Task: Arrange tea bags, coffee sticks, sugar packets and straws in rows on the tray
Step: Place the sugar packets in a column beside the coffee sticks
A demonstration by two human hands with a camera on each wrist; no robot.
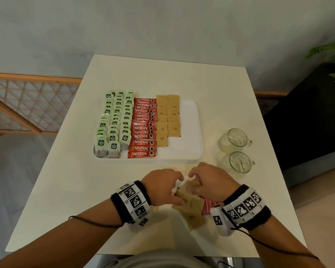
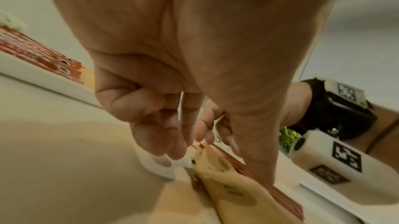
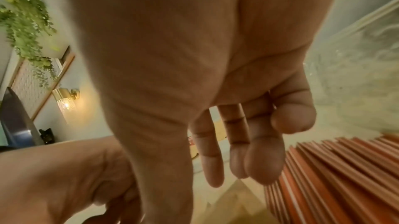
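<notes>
The white tray (image 1: 190, 120) holds rows of green tea bags (image 1: 114, 122), red coffee sticks (image 1: 143, 128) and brown sugar packets (image 1: 167, 117). Near the table's front edge, my left hand (image 1: 177, 190) and right hand (image 1: 191, 182) meet over a loose pile. Together they hold a small stack of sugar packets (image 1: 189, 192), tilted above the table. The left thumb (image 2: 254, 164) presses on the stack (image 2: 233, 191) while the other left fingers curl above it. The right hand's fingers (image 3: 241, 151) hang loosely over a packet (image 3: 237, 198). Red-striped straws (image 1: 208, 206) lie beside the pile, partly under my right wrist.
Two glass mugs (image 1: 235, 140) (image 1: 238, 162) stand on the table to the right of the tray. The right strip of the tray is bare. More sugar packets (image 1: 194, 217) lie between my forearms. The straws (image 3: 336, 168) fan out under my right hand.
</notes>
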